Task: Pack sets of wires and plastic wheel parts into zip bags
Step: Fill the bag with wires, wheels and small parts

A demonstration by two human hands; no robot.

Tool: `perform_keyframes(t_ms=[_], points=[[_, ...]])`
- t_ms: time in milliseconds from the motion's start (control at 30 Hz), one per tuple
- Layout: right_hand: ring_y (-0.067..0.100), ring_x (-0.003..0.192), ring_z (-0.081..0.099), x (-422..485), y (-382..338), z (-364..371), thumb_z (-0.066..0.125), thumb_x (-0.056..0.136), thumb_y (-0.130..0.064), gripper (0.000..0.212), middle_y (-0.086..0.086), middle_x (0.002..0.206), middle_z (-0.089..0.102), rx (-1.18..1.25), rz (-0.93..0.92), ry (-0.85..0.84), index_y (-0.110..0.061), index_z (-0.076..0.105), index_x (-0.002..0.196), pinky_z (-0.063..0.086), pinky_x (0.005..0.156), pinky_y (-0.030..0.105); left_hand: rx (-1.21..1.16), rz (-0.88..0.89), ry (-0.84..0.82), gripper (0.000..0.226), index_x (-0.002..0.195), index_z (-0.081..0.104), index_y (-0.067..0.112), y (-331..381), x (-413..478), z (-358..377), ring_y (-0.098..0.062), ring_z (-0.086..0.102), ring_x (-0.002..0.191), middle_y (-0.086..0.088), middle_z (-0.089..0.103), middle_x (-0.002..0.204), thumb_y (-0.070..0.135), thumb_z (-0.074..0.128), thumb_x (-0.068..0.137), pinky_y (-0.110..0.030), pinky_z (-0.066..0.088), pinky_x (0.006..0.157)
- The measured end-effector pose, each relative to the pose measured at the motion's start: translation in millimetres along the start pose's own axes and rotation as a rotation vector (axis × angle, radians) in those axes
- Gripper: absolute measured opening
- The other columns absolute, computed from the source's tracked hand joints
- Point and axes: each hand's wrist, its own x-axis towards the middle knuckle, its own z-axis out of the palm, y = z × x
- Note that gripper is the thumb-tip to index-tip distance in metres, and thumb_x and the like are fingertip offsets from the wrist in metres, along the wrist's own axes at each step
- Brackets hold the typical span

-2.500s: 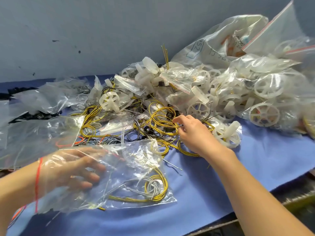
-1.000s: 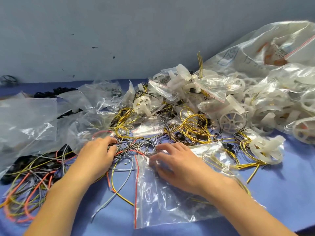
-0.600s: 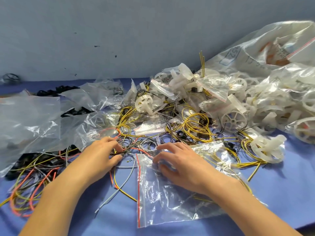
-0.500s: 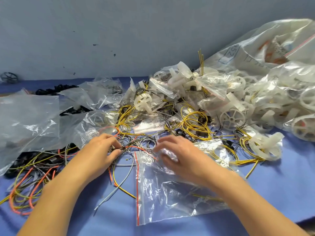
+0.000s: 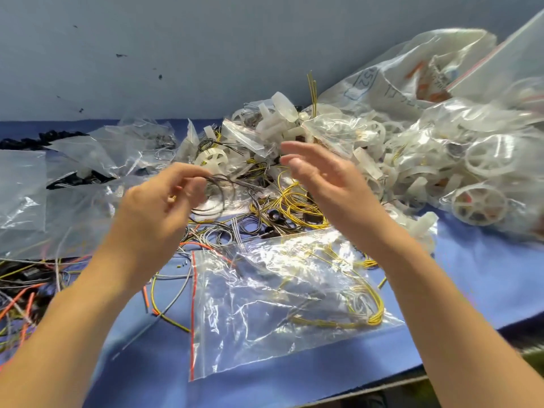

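left hand (image 5: 156, 207) pinches a dark wire coil (image 5: 216, 195) above the zip bag (image 5: 282, 304); right hand (image 5: 326, 184) spread, holding nothing

Blue cloth (image 5: 485, 278) spread over the tabletop, reaching to the back. Behind, a plain grey wall (image 5: 206, 39) flecked with a few dark specks (image 5: 160, 76). Far left, near the wall, a row of small black parts (image 5: 38, 139), too blurred to tell apart. Top right, a big cloudy sack (image 5: 391, 83) with blue print. Bottom right, the grey table edge (image 5: 368, 390) below the cloth.
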Motion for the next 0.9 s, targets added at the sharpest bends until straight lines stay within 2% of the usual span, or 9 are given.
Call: perform_keyframes(t_ms=[67, 133, 200, 300, 433, 600, 700, 800, 900], points=[[0.001, 0.112, 0.061, -3.9, -2.0, 10.3, 0.049, 0.101, -0.035, 0.034, -0.009, 0.127, 0.065, -0.073, -0.021, -0.153, -0.026, 0.056, 0.133, 0.051, 0.093, 0.021, 0.027, 0.074, -0.062, 0.022, 0.106, 0.067, 0.029, 11.1, 1.2, 8.9, 0.001, 0.063, 0.075, 0.015, 0.068, 0.080, 0.036, 0.049, 0.095, -0.006, 0.041, 0.063], [0.000, 0.098, 0.064, -6.3, -3.7, 19.4, 0.049, 0.102, -0.033, 0.026, -0.011, 0.109, 0.070, -0.143, -0.043, -0.246, -0.022, 0.066, 0.119, 0.052, 0.085, 0.021, 0.008, 0.113, -0.111, 0.027, 0.107, 0.069, 0.023, 18.8, 3.0, 15.3, 0.002, 0.062, 0.075, 0.016, 0.066, 0.078, 0.035, 0.049, 0.094, -0.006, 0.041, 0.065], [0.005, 0.080, 0.063, -8.1, -1.7, 24.3, 0.049, 0.103, -0.028, 0.022, -0.012, 0.086, 0.068, -0.150, -0.049, -0.277, -0.017, 0.068, 0.101, 0.052, 0.074, 0.029, 0.006, 0.137, -0.132, 0.028, 0.108, 0.070, 0.019, 21.1, 3.8, 19.9, 0.009, 0.059, 0.074, 0.020, 0.063, 0.078, 0.031, 0.050, 0.093, -0.003, 0.039, 0.066], [0.008, 0.069, 0.055, -8.7, 6.4, 25.5, 0.052, 0.102, -0.026, 0.020, -0.013, 0.072, 0.062, -0.096, -0.013, -0.252, -0.016, 0.069, 0.097, 0.047, 0.067, 0.034, 0.033, 0.129, -0.151, 0.029, 0.110, 0.070, 0.019, 19.7, 3.6, 22.8, 0.009, 0.061, 0.072, 0.020, 0.065, 0.081, 0.032, 0.051, 0.093, -0.005, 0.041, 0.063], [0.007, 0.075, 0.058, -8.4, 17.3, 24.6, 0.058, 0.099, -0.020, 0.017, -0.012, 0.074, 0.067, 0.088, 0.079, -0.167, -0.024, 0.075, 0.095, 0.048, 0.070, 0.027, 0.099, 0.055, -0.215, 0.027, 0.119, 0.066, 0.025, 12.2, 3.4, 24.6, -0.007, 0.067, 0.070, 0.009, 0.072, 0.087, 0.032, 0.054, 0.096, -0.028, 0.051, 0.066], [0.009, 0.076, 0.058, -9.2, 24.4, 23.2, 0.061, 0.096, -0.021, 0.021, -0.009, 0.075, 0.071, 0.103, 0.118, -0.120, -0.033, 0.074, 0.084, 0.048, 0.075, 0.034, 0.125, 0.030, -0.251, 0.029, 0.126, 0.061, 0.022, 4.9, -0.6, 29.0, -0.003, 0.064, 0.057, 0.019, 0.068, 0.083, 0.018, 0.049, 0.100, -0.013, 0.045, 0.056], [0.005, 0.077, 0.062, -10.0, 25.9, 22.8, 0.061, 0.096, -0.026, 0.015, -0.007, 0.081, 0.074, -0.049, 0.126, -0.144, -0.025, 0.075, 0.102, 0.051, 0.076, 0.031, 0.219, 0.028, -0.256, 0.033, 0.132, 0.058, 0.019, 1.6, -1.2, 28.4, -0.004, 0.058, 0.054, 0.018, 0.065, 0.081, 0.016, 0.047, 0.100, -0.023, 0.049, 0.060], [-0.004, 0.079, 0.063, -11.0, 23.6, 22.9, 0.060, 0.097, -0.026, 0.021, -0.015, 0.084, 0.072, -0.138, 0.132, -0.143, -0.023, 0.073, 0.113, 0.048, 0.072, 0.018, 0.318, 0.048, -0.243, 0.033, 0.132, 0.058, 0.016, 0.0, -3.7, 23.1, -0.014, 0.063, 0.069, 0.005, 0.069, 0.085, 0.017, 0.048, 0.100, -0.039, 0.052, 0.068], [0.008, 0.092, 0.064, -11.6, 20.6, 24.5, 0.058, 0.098, -0.024, 0.022, -0.005, 0.098, 0.072, -0.266, 0.105, -0.145, -0.020, 0.072, 0.114, 0.050, 0.082, 0.029, 0.388, 0.054, -0.220, 0.030, 0.127, 0.062, 0.017, 4.2, -5.7, 18.4, -0.029, 0.067, 0.090, -0.001, 0.072, 0.101, 0.020, 0.049, 0.100, -0.040, 0.053, 0.070]])
